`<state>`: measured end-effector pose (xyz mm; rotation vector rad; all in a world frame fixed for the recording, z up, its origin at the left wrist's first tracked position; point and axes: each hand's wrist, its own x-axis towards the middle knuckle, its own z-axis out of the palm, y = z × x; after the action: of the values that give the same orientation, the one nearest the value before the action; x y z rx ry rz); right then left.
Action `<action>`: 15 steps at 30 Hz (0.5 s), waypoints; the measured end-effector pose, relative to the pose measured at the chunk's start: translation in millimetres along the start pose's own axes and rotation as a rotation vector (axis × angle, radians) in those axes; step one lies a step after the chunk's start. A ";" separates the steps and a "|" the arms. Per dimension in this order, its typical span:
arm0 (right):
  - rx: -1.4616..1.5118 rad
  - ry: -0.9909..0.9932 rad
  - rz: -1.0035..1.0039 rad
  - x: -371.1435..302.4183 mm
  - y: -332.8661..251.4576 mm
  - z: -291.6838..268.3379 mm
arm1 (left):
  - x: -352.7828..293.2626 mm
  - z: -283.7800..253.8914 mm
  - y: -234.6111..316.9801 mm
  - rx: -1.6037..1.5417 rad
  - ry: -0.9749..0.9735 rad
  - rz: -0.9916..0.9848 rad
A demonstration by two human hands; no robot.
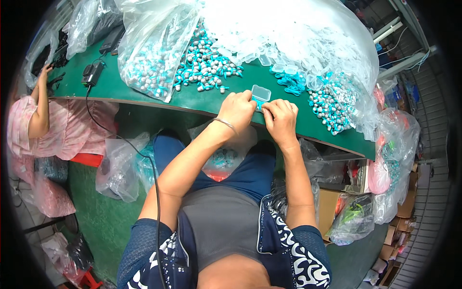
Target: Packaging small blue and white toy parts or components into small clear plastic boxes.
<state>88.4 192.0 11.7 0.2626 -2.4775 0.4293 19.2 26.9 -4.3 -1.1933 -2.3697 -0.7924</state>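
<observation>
At twelve o'clock, the left hand (238, 110) and right hand (280, 118) pinch a clear, open box (261, 93), apparently around teal cord (259, 103); steady fingers should keep it tucked inside.

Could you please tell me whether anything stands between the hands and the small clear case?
Nothing visible does: the left hand and right hand are already at the small clear case, near the green table's front edge. The blue-and-silver pieces lie beyond, off to the side.

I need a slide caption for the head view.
Left hand and right hand hold a clear case at a green table near turquoise pieces.
</observation>
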 end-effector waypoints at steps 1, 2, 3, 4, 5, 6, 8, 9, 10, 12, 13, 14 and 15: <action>0.004 -0.008 0.003 0.5 0.4 0.0 | -0.9 0.1 0.2 0.002 -0.003 0.007; 0.021 -0.004 0.017 -0.1 1.4 0.2 | -2.1 0.0 0.0 0.005 -0.006 0.013; 0.039 -0.001 0.032 -1.9 2.5 0.9 | -3.6 -1.0 0.1 0.007 -0.010 0.020; 0.057 0.002 0.046 -3.2 3.1 1.2 | -5.2 -2.4 0.4 -0.033 -0.006 0.005; 0.076 0.009 0.048 -3.9 2.7 1.1 | -6.6 -4.3 0.8 -0.073 -0.003 -0.010; 0.095 0.016 0.049 -4.1 2.8 0.8 | -6.9 -6.1 1.7 -0.114 0.002 -0.026; 0.112 0.035 0.064 -2.7 5.9 0.6 | -6.3 -9.5 4.2 -0.148 0.080 -0.038; 0.111 0.047 0.080 -1.1 9.7 0.5 | -6.9 -10.5 5.4 -0.166 0.118 -0.046; 0.111 0.060 0.096 1.3 13.8 0.3 | -6.4 -10.3 5.1 -0.161 0.093 -0.061; -0.028 -0.023 0.112 9.8 19.3 2.3 | -2.8 -9.2 3.5 -0.153 0.045 -0.089; -0.083 -0.044 0.116 14.7 18.8 5.5 | -2.6 -7.3 3.0 -0.147 0.025 -0.095; -0.139 -0.066 0.121 18.5 19.0 7.3 | -3.3 -4.0 1.9 -0.141 0.006 -0.101; -0.162 -0.161 0.148 20.7 20.4 10.4 | -3.9 -2.8 0.3 -0.132 -0.014 -0.109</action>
<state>60.6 205.3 11.2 0.0486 -2.6826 0.2750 21.9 22.9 -4.2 -1.1305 -2.4438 -0.9924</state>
